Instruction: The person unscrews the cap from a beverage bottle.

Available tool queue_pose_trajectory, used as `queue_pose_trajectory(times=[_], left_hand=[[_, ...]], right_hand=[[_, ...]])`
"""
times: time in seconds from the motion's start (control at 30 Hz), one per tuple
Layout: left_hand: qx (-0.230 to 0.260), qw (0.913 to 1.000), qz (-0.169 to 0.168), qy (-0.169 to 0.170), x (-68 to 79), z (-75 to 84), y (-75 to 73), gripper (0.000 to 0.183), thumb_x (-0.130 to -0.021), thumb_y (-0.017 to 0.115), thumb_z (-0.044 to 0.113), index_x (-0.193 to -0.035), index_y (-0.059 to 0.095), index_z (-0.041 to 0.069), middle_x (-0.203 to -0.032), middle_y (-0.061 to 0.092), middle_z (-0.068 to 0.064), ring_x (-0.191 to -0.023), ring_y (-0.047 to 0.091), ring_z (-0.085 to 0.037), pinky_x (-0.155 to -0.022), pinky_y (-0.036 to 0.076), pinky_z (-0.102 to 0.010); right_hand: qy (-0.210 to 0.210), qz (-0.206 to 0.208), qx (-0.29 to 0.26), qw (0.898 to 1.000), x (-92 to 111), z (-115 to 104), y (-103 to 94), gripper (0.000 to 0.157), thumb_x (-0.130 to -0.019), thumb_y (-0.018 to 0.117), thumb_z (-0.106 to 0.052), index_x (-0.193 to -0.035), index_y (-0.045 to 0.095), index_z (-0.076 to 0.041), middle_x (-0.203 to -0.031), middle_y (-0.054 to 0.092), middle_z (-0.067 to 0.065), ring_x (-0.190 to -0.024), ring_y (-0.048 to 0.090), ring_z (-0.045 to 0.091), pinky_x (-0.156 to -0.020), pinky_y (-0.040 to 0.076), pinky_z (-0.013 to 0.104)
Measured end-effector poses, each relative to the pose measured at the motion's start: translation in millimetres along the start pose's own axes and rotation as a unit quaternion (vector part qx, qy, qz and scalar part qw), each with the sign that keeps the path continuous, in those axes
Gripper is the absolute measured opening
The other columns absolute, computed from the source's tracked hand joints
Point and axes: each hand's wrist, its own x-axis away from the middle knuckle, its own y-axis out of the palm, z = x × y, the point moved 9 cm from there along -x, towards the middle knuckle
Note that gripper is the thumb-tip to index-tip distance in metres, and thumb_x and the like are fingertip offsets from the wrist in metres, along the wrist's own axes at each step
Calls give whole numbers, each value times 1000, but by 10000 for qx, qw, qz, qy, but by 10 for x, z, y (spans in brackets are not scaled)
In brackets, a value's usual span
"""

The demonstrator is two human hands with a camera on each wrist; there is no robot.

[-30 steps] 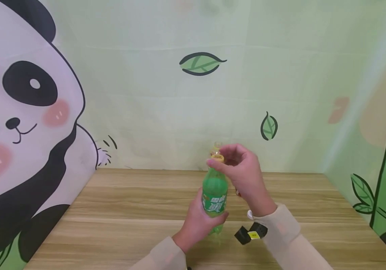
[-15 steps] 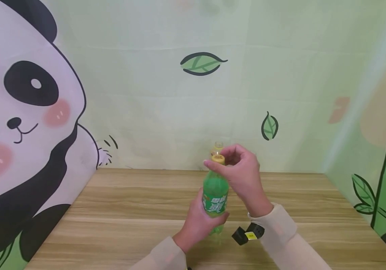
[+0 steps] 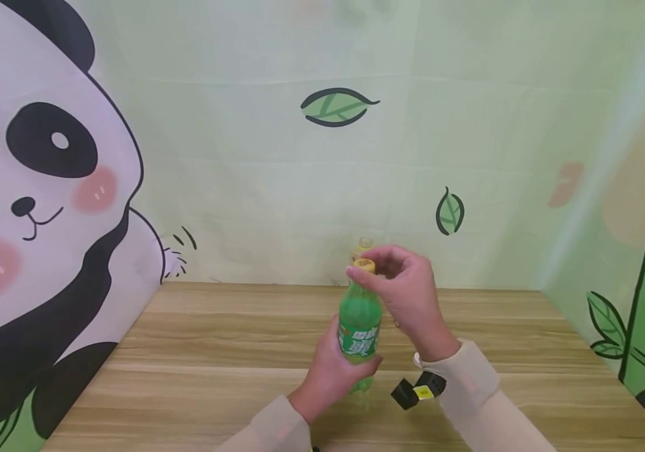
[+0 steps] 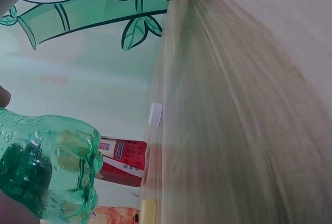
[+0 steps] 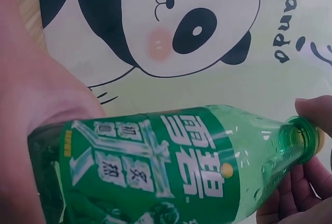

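Note:
A green plastic soda bottle [image 3: 359,314] with a green label stands upright, slightly tilted, in front of me. My left hand [image 3: 330,376] grips its lower body, thumb across the front. At the top, my right hand [image 3: 410,289] pinches the yellow cap [image 3: 364,264] between thumb and fingers. In the right wrist view the cap [image 5: 319,138] sits on the bottle neck, with the thumb on one side and the curled fingers on the other. The left wrist view shows the clear ribbed bottom of the bottle [image 4: 72,167] above the table.
Behind the held bottle shows the clear neck of a second bottle [image 3: 365,242]. The left wrist view shows a red container [image 4: 124,156], a white cap [image 4: 155,115], a yellow cap [image 4: 148,212] and an orange-labelled bottle [image 4: 115,214] on the wooden table [image 3: 215,339].
My right hand turns slightly at the cap: its thumb first slid left past it, then drew back to the right. The left hand and the bottle stay nearly still.

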Motion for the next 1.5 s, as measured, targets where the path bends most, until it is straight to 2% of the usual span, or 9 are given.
queue_pose_trajectory(times=[0.33, 0.63, 0.8, 0.9, 1.0, 1.07, 1.27, 1.37, 1.5], left_hand=[[42, 9999, 98, -35, -15, -15, -23, 71, -76, 87, 15, -136, 49, 21, -116, 68, 1, -105, 66, -15, -96, 57, -33], [-21, 9999, 132, 41, -29, -9, -45, 70, -76, 88, 12, -134, 49, 21, -114, 68, 0, -103, 66, -15, -96, 57, -33], [29, 9999, 109, 51, -34, -25, -48, 69, -76, 88, 13, -134, 50, 21, -115, 68, 1, -105, 66, -15, -96, 57, -33], [67, 9999, 97, 48, -37, -35, -49, 69, -77, 88, 13, -134, 50, 21, -116, 68, 1, -105, 66, -16, -97, 56, -33], [72, 9999, 74, 0, -38, -53, -47, 70, -77, 87, 15, -135, 49, 22, -117, 68, 1, -106, 66, -16, -97, 56, -33], [58, 10000, 62, -24, -36, -59, -45, 70, -77, 87, 16, -135, 49, 22, -117, 68, 1, -106, 66, -15, -97, 56, -32], [118, 9999, -25, -22, -25, -41, -30, 70, -79, 86, 16, -137, 48, 23, -118, 68, 2, -107, 66, -15, -98, 56, -32], [196, 9998, -69, -56, -19, -36, -18, 71, -79, 85, 14, -138, 47, 24, -119, 68, 3, -107, 66, -15, -98, 56, -32], [228, 9997, -86, -19, -15, -26, -10, 71, -78, 85, 13, -137, 47, 24, -120, 68, 3, -107, 66, -15, -97, 56, -33]], right_hand=[[-256, -514, -190, 9982, -41, 34, 56, 36, -86, 84, -28, -115, 75, -9, -106, 75, 2, -95, 70, 19, -78, 60, 25], [-109, -1045, -361, 9938, -71, 80, 107, 34, -92, 78, -24, -123, 73, -12, -101, 72, -4, -90, 64, 12, -72, 55, 20], [-95, -1194, -450, 9918, -66, 80, 142, 35, -93, 76, -22, -125, 71, -10, -110, 72, 3, -94, 64, 13, -79, 57, 22], [-171, -1208, -343, 9919, -65, 67, 140, 41, -93, 76, -23, -132, 67, -14, -123, 70, 5, -106, 65, 13, -90, 56, 22], [-319, -1083, -236, 9933, -73, 34, 112, 53, -91, 78, -20, -140, 60, -18, -135, 64, 2, -119, 61, 17, -101, 53, 27], [-303, -864, -123, 9957, -73, 22, 79, 57, -88, 81, -22, -140, 58, -20, -135, 63, 0, -121, 59, 19, -104, 52, 30], [45, -90, 391, 9992, -21, -5, 8, 54, -74, 93, -37, -114, 65, -15, -110, 69, 4, -99, 65, 23, -85, 58, 30], [5, 51, 633, 9980, 2, -32, 3, 50, -71, 94, -40, -103, 66, -13, -101, 70, 4, -91, 66, 23, -78, 58, 31], [-58, 114, 701, 9975, 11, -33, -8, 45, -72, 94, -39, -98, 68, -11, -97, 72, 4, -88, 67, 23, -75, 58, 30]])
